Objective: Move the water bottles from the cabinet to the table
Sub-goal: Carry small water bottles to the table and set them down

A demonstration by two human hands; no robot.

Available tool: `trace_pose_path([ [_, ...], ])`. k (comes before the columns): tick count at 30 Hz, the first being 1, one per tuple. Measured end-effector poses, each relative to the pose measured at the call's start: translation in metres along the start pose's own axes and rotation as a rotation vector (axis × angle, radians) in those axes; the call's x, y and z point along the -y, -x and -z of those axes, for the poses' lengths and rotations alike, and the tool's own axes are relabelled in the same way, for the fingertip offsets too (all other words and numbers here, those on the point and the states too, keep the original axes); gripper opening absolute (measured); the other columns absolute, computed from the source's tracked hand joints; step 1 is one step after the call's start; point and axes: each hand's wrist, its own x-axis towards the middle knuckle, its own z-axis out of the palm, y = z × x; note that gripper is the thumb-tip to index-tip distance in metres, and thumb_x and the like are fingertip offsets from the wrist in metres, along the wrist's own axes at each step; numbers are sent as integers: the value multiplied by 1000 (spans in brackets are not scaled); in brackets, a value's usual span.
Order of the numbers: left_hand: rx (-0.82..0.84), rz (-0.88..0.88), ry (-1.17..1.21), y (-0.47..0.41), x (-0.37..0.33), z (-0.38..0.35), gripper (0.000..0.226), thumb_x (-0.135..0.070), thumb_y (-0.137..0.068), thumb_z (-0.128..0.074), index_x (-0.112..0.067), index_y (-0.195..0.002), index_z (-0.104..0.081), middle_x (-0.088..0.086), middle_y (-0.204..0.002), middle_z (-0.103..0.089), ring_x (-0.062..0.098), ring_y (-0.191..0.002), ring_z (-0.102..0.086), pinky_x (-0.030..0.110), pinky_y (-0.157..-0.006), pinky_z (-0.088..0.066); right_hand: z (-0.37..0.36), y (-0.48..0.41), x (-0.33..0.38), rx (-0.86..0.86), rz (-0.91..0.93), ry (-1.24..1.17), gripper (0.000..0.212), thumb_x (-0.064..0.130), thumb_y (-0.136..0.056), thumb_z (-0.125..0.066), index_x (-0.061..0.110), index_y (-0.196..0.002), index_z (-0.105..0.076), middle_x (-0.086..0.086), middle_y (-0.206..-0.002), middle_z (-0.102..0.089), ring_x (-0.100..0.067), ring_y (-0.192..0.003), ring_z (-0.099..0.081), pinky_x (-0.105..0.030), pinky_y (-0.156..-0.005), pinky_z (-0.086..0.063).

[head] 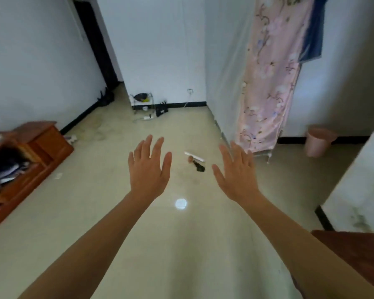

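Both my arms stretch forward over the pale tiled floor. My left hand (149, 167) is held out flat with straight fingers and holds nothing. My right hand (235, 171) is likewise flat, fingers straight, and empty. A low brown wooden cabinet (41, 143) stands at the left with dark and pale items on its open shelf. A brown wooden surface corner (354, 251) shows at the lower right. No water bottle is visible in this view.
A pink floral cloth wardrobe (266, 87) stands at the right with a pink bin (319, 140) beyond it. A white strip and a dark object (195, 161) lie on the floor ahead. A small rack with cables (144, 104) sits by the far wall.
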Motion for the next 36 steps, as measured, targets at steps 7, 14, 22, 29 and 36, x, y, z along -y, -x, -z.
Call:
trace_pose_path([
  [7,19,325,-156,65,267,111,57,-54,-104,-26,-25,-153,-32,9,-162,-29,33,-149,-25,57,-120,-23,-104,-8,286,116,241,-184,61,45,-97,-47,13,-148,-46,-22,-148,-47,-39,-130,-52,-60,-110,-36],
  [14,-5,558,-263,120,455,185,57,-55,-104,-26,-26,-152,-34,8,-161,-31,33,-147,-28,55,-120,-24,-177,-27,502,248,443,-275,65,46,-94,-51,15,-150,-42,-22,-150,-45,-38,-130,-52,-60,-112,-35],
  [22,-63,665,-394,103,634,200,56,-55,-102,-29,-24,-149,-40,11,-156,-39,35,-143,-35,61,-114,-31,-291,-96,683,313,559,-399,70,43,-91,-66,13,-150,-43,-22,-150,-45,-38,-133,-51,-60,-110,-37],
  [29,-45,782,-462,0,814,188,62,-59,-100,-23,-26,-150,-36,9,-159,-34,34,-145,-30,62,-116,-27,-409,-225,837,366,641,-464,71,44,-95,-61,15,-155,-34,-21,-158,-36,-36,-142,-41,-57,-115,-29],
  [36,-64,836,-494,-54,941,189,61,-58,-101,-24,-26,-151,-35,9,-160,-32,34,-146,-29,61,-116,-26,-486,-316,952,383,735,-480,73,43,-97,-58,16,-157,-28,-20,-160,-32,-36,-146,-35,-55,-118,-24],
])
